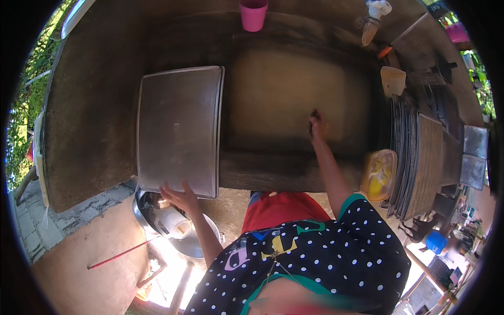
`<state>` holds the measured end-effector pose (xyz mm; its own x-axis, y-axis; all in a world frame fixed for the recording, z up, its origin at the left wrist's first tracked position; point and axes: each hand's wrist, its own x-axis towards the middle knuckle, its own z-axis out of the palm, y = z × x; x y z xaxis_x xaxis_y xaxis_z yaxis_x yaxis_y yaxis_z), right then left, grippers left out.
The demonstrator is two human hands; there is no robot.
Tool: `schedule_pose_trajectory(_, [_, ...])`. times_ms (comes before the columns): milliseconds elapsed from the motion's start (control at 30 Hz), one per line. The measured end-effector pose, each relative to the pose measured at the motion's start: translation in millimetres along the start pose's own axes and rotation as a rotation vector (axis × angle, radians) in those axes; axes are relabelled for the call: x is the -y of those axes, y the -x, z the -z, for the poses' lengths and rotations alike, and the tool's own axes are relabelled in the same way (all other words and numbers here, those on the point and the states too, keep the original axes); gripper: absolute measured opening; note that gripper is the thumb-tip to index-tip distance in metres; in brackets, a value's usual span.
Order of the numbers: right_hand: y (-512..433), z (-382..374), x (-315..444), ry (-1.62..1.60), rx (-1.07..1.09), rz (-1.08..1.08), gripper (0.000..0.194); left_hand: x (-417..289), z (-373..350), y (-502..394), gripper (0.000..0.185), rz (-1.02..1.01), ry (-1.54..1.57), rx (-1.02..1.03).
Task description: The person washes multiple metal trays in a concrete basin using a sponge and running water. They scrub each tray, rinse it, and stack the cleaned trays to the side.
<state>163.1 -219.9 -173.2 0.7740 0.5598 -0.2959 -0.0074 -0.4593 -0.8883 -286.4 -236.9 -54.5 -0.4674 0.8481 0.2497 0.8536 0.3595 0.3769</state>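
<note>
My right hand (319, 126) grips a small dark object (314, 118), too blurred to name. It is over a pale tan rectangular patch (283, 94) on the dark worktop; motion blur hides what the patch is made of. To the left of the patch lies a flat metal sheet tray (179, 126), apparently with another under it along the right edge. At the tray's front edge, my left hand (181, 198) has its fingers spread and holds nothing. Whether its fingertips touch the tray, I cannot tell. Below that hand are a metal basin (193, 248) and a white container (173, 223).
A pink plastic bucket (254, 15) stands at the back. On the right are a stack of trays (423, 165) on edge, a plastic tub (380, 175) with yellow contents and a cream container (393, 80). A red rod (122, 252) sticks out at lower left.
</note>
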Motion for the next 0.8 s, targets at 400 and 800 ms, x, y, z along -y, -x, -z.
schedule_pose_trajectory(400, [-74.7,88.0,-49.8,1.211,-0.224,0.413,0.026,-199.2,-237.0,29.8,0.031,-0.588,-0.531,0.679])
schedule_pose_trajectory(800, [-109.3,113.4,-90.7,1.005,-0.184,0.498,0.037,-180.4,-259.9,29.4,0.042,-0.102,-0.040,0.804])
